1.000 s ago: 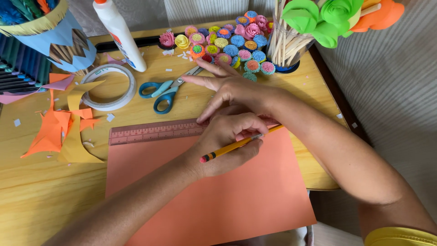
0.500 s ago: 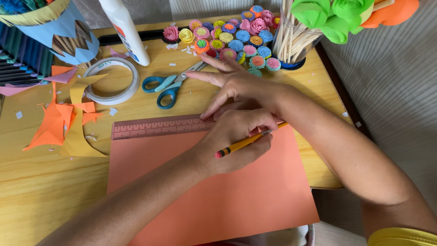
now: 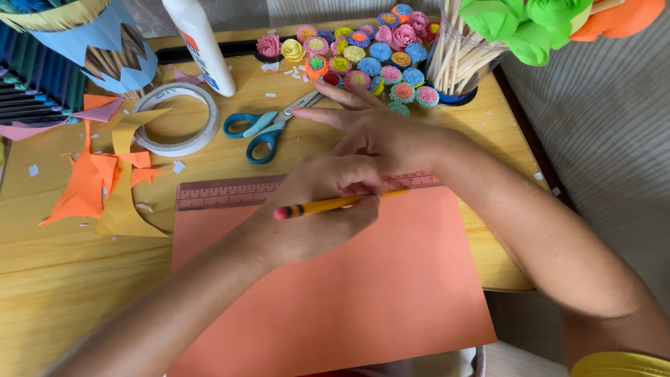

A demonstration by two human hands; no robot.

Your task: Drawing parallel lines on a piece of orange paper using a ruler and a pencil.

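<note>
My left hand [image 3: 324, 220] is shut on a yellow pencil [image 3: 314, 207], its red eraser end pointing left and its tip at the lower edge of a pink ruler [image 3: 223, 193]. The ruler lies across the top edge of a salmon-orange paper sheet [image 3: 363, 293] on the wooden table [image 3: 42, 279]. My right hand [image 3: 380, 132] lies flat just behind my left hand, resting on the ruler's right part with its fingers spread toward the upper left. Part of the ruler is hidden under both hands.
Blue-handled scissors [image 3: 269, 126] lie just beyond the ruler. A tape roll [image 3: 178, 119], orange and yellow paper scraps [image 3: 91, 181] and a white glue bottle [image 3: 202, 42] are to the left. Several small paper flowers [image 3: 363, 52] and a cup of wooden sticks [image 3: 457, 59] stand at the back.
My left hand has slid a little to the left along the ruler and the pencil now lies flatter. My right hand stays pressed in place.
</note>
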